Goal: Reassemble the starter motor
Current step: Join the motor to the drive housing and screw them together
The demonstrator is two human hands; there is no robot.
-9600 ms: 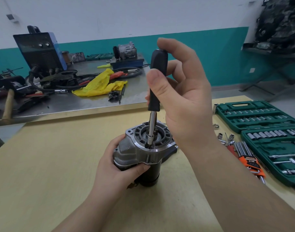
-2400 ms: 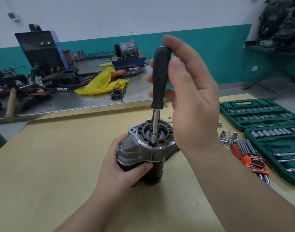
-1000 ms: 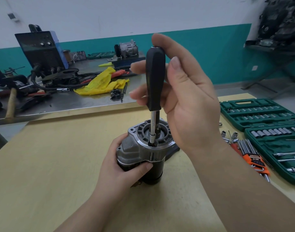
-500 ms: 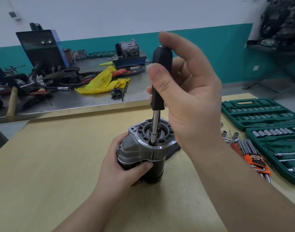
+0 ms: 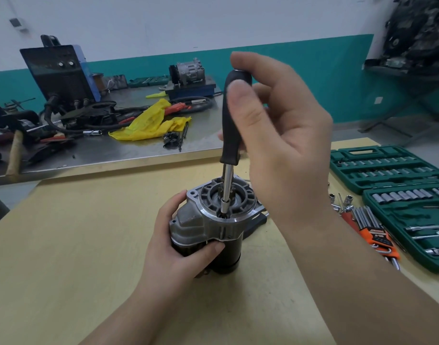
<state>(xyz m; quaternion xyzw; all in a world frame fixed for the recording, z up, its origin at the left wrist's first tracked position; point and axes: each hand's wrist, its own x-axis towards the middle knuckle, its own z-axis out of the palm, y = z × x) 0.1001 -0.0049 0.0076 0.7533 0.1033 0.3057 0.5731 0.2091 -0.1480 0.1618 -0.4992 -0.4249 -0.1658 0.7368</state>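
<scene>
The starter motor (image 5: 213, 225) stands upright on the wooden table (image 5: 76, 245), its grey aluminium nose housing on top and black body below. My left hand (image 5: 178, 247) grips its side, thumb across the front under the housing. A black-handled socket driver (image 5: 232, 115) stands vertically, its chrome shaft and socket tip set down inside the housing's round opening near the front rim. My right hand (image 5: 275, 135) holds the driver's handle between thumb and fingers, index finger curled over the top.
An open green socket set case (image 5: 387, 170) and an orange hex key holder (image 5: 372, 232) with loose sockets lie at the right. Behind stands a metal bench (image 5: 101, 150) with a blue welder (image 5: 59, 73), yellow rag (image 5: 151, 123), hammer and cables.
My right hand's fingers have shifted around the driver handle between frames, turning it in place. The left hand and the motor have stayed where they were.
</scene>
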